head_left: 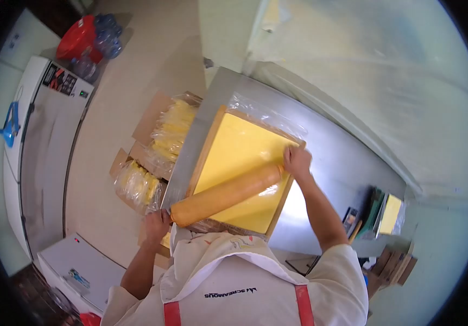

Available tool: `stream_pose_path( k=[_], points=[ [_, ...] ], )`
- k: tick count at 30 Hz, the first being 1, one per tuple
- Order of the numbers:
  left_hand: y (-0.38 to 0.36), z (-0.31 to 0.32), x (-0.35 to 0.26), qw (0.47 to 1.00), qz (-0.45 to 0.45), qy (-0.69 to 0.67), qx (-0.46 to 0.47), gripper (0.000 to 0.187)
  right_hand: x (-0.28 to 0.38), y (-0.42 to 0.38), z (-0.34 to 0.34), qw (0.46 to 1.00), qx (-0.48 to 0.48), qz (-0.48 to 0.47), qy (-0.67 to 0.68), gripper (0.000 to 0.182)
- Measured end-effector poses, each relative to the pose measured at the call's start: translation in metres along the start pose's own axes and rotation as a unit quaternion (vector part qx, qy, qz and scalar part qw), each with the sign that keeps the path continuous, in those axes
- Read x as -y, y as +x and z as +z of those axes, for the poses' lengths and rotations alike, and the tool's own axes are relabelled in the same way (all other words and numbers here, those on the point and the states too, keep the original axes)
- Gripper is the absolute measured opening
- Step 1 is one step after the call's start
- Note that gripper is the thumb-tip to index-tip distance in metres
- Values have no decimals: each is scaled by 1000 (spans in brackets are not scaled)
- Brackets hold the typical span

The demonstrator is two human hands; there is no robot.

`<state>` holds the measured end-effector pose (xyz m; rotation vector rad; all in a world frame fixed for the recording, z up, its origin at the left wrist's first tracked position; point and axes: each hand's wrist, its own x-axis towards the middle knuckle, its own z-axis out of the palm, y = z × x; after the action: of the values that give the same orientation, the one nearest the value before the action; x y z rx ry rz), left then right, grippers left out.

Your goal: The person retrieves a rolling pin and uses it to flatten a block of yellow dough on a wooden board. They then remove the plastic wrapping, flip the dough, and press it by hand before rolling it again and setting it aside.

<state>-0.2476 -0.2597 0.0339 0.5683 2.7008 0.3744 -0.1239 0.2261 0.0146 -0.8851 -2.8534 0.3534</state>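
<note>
A large wooden rolling pin (228, 195) lies slantwise over a smooth yellow slab (245, 144), which sits within a wooden frame (206, 152). My left hand (157, 225) is closed around the pin's near-left handle, past the frame's corner. At the other end, my right hand (297, 161) grips the far-right handle above the frame's right side. Clear plastic film (261, 114) sticks out beyond the frame's far edge, and more shows along the near edge. The frame rests on a shiny metal table (331, 157).
Cardboard boxes (150, 117) with plastic-wrapped yellow pieces (171, 130) stand left of the table. White freezers (55, 136) line the left side. A red basin (79, 41) and clear bottles (108, 38) are farther back. Green and yellow items (390, 213) lie at the table's right end.
</note>
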Motion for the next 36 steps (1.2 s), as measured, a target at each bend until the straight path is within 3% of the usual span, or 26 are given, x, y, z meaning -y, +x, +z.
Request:
stream_pose_path(
  k=[4,8,11,14,17,19,20,21,22,23,27,35,36],
  points=[
    [41,-17,-10,985,165,44,-8,33,-7,-164,-28,967,60,249,-14,38],
    [66,-18,-16,965,244,91,36,30,16,-256,-35,929,98,358,-1,40],
    [65,-16,-12,951,283,115,44,25,29,-272,-37,919,94,383,14,39],
    [86,-10,-15,936,337,102,19,23,16,-251,-32,919,88,383,19,39],
    [130,-8,-33,940,301,136,86,22,-4,-209,-30,925,75,373,16,40],
    [182,-8,-69,938,311,152,35,24,-36,-159,-21,929,60,364,-16,40],
    [217,1,-82,894,407,142,-123,25,-53,-128,-17,928,57,368,-29,39],
    [254,-6,-108,932,332,143,2,28,-71,-89,-15,932,27,362,-10,41],
    [288,-4,-126,921,343,182,-22,30,-94,-58,-6,941,12,338,-33,43],
    [315,-20,-170,944,312,109,-25,33,-95,-9,-23,935,11,352,-42,46],
    [420,-19,-243,944,303,126,-40,34,-140,104,-28,933,-10,357,-35,48],
    [451,9,-264,947,272,156,-71,30,-160,123,10,934,-98,342,-26,45],
    [448,12,-261,944,289,123,-103,27,-161,122,7,939,-75,335,-11,40]
  ],
)
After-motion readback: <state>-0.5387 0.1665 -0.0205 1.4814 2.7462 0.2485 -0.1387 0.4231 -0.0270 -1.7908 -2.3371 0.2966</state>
